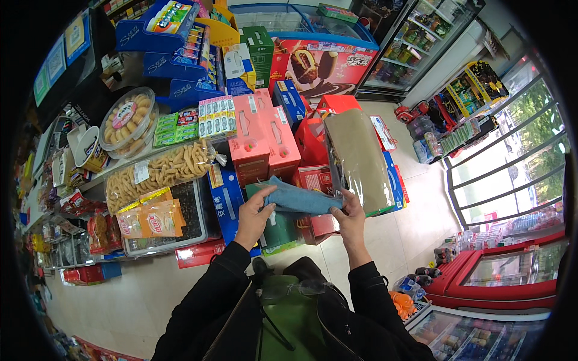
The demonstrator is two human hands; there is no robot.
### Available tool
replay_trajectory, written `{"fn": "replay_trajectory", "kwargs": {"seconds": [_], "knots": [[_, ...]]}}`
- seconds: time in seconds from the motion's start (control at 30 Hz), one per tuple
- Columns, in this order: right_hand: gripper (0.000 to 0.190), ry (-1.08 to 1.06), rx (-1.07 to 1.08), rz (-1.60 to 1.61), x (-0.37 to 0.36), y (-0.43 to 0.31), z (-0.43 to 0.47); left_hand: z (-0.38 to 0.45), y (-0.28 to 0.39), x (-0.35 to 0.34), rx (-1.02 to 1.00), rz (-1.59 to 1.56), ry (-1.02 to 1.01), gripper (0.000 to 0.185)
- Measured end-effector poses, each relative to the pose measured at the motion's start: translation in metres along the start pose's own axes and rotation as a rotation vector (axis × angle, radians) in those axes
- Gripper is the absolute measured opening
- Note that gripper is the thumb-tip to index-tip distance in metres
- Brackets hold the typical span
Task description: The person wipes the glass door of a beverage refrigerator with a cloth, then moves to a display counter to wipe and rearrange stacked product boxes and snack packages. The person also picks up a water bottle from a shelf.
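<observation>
A folded blue cloth (302,198), seemingly in a thin clear wrapper, is stretched between my two hands. My left hand (254,216) pinches its left end with thumb and fingers. At the other end my right hand (351,219) grips it the same way. Beneath the cloth stand a dark green box (277,230) and red gift boxes (316,180). Just beyond my right hand lies a large brown package in clear plastic (361,158). Pink cartons (250,149) with handles stand past the cloth.
Left of me, a bag of fried snacks (158,171) and orange sachets (153,219) lie by a dark-topped tray (198,212). Behind are a round tub of cookies (128,122) and blue display racks (180,67). A red chest freezer (496,280) stands at the right.
</observation>
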State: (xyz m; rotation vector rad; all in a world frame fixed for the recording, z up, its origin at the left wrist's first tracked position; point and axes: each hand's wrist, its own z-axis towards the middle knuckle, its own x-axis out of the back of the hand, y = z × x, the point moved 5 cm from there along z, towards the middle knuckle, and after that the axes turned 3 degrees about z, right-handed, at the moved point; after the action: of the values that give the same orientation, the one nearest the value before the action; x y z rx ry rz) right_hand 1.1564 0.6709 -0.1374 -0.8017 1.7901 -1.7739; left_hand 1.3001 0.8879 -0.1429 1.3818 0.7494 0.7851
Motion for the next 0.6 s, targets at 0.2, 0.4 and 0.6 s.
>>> {"fn": "replay_trajectory", "kwargs": {"seconds": [0.2, 0.4, 0.6], "knots": [[0.024, -0.154, 0.162, -0.546, -0.003, -0.009, 0.017, 0.007, 0.012, 0.021, -0.154, 0.493, 0.051, 0.026], [0.012, -0.4, -0.221, 0.212, -0.025, 0.002, 0.03, 0.018, -0.011, 0.03, 0.063, 0.392, 0.167, 0.038], [0.022, -0.361, -0.418, 0.467, -0.054, 0.013, 0.039, 0.015, -0.047, -0.026, 0.307, -0.177, -0.014, 0.059]]}}
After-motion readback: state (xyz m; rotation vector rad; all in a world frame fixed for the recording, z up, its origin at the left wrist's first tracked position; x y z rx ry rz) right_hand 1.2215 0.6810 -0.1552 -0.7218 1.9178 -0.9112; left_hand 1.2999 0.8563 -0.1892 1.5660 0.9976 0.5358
